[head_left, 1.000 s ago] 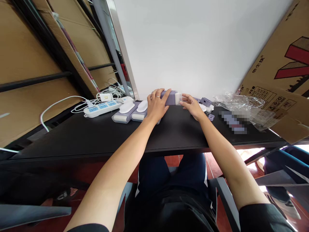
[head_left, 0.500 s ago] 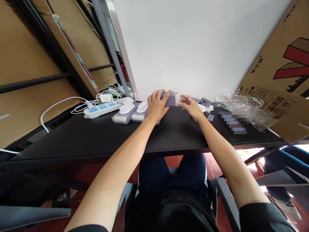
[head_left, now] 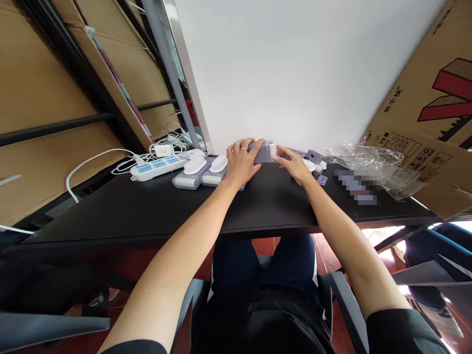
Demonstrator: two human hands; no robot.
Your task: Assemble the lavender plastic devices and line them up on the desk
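My left hand (head_left: 240,162) wraps over a ribbed purple plastic case (head_left: 262,153), held on its side just above the table. A white piece (head_left: 273,151) shows at the case's right end. There my right hand (head_left: 295,166) pinches with thumb and fingertips at the white end. Left of my hands lie two similar purple cases (head_left: 186,182) with white oval parts (head_left: 194,165) on top. Part of another peeks out behind my left wrist. Small purple and white parts (head_left: 314,157) lie beyond my right hand.
A white power strip (head_left: 153,168) with tangled cables sits at the left of the black table (head_left: 273,206). Crumpled clear plastic (head_left: 368,155) and a blurred-out item (head_left: 356,187) lie at right, beside a large cardboard box (head_left: 416,132). A white panel (head_left: 287,73) stands behind.
Both hands keep their hold on the purple case, almost unmoved. The whole view has shifted very slightly.
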